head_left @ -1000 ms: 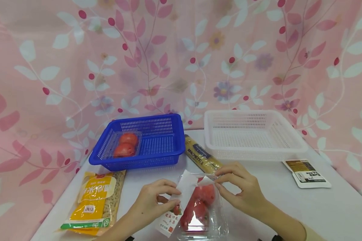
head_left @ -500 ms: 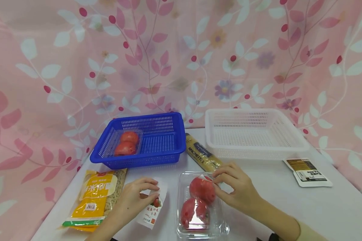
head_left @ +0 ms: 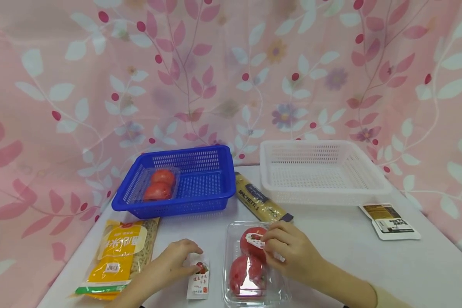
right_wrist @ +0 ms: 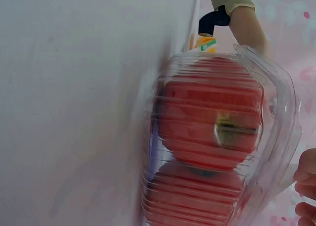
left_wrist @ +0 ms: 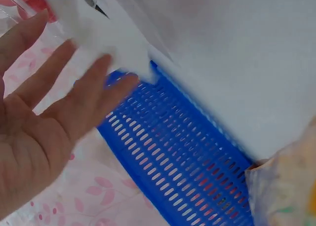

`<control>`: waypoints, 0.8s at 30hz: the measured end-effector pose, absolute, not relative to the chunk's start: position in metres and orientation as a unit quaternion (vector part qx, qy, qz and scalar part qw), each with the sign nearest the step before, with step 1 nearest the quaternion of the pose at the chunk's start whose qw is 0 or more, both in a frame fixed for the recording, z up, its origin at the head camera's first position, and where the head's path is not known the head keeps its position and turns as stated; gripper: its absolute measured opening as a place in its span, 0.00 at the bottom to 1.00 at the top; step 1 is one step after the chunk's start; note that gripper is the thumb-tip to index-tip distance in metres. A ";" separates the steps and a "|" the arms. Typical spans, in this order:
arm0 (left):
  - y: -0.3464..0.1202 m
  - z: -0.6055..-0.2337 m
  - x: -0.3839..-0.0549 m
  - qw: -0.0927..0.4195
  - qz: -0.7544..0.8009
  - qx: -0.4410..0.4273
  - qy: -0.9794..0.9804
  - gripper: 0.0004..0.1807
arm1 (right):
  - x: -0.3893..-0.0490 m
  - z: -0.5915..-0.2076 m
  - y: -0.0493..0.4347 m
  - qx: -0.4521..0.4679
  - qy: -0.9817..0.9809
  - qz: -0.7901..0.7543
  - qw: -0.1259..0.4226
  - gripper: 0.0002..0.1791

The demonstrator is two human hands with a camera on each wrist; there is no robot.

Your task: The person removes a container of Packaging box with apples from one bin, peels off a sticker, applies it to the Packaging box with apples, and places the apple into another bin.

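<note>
In the head view, my right hand (head_left: 288, 252) pinches a small oval sticker (head_left: 255, 240) with a red fruit printed on it, over the upper part of a clear plastic clamshell box (head_left: 236, 229). Red apples (head_left: 240, 273) lie inside the box; the right wrist view shows its ribbed side and one apple's stem (right_wrist: 228, 130). Left of the box is my left hand (head_left: 173, 263), its fingers spread in the left wrist view. Beside its fingertips is a white printed paper strip (head_left: 199, 280); whether they touch it I cannot tell.
A blue basket (head_left: 185, 209) at back left holds another clear box of red fruit (head_left: 159, 190). A white basket (head_left: 327, 196) stands at back right. Around them lie a spaghetti pack (head_left: 259, 199), a yellow pasta bag (head_left: 119, 256) and a small white-and-brown pouch (head_left: 390, 222).
The sticker has come away from the paper strip into my right hand and moved over the upper apple. My left hand has carried the strip left, and its fingers have opened.
</note>
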State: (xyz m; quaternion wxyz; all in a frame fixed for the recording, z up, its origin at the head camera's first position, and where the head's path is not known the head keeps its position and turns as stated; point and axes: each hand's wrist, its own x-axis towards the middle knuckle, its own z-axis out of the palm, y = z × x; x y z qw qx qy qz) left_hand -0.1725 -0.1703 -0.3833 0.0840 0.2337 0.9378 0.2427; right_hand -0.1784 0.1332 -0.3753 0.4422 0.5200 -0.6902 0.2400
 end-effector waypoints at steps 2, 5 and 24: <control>-0.170 -0.382 -0.170 0.063 0.206 0.238 0.947 0.15 | -0.178 -0.378 0.132 0.523 -0.689 0.232 0.444 0.12; -0.165 -0.378 -0.167 0.024 0.183 0.245 0.952 0.17 | -0.177 -0.382 0.130 0.527 -0.692 0.229 0.437 0.12; -0.111 -0.375 -0.169 -0.041 0.086 0.519 0.849 0.30 | -0.172 -0.391 0.128 0.535 -0.744 0.215 0.337 0.14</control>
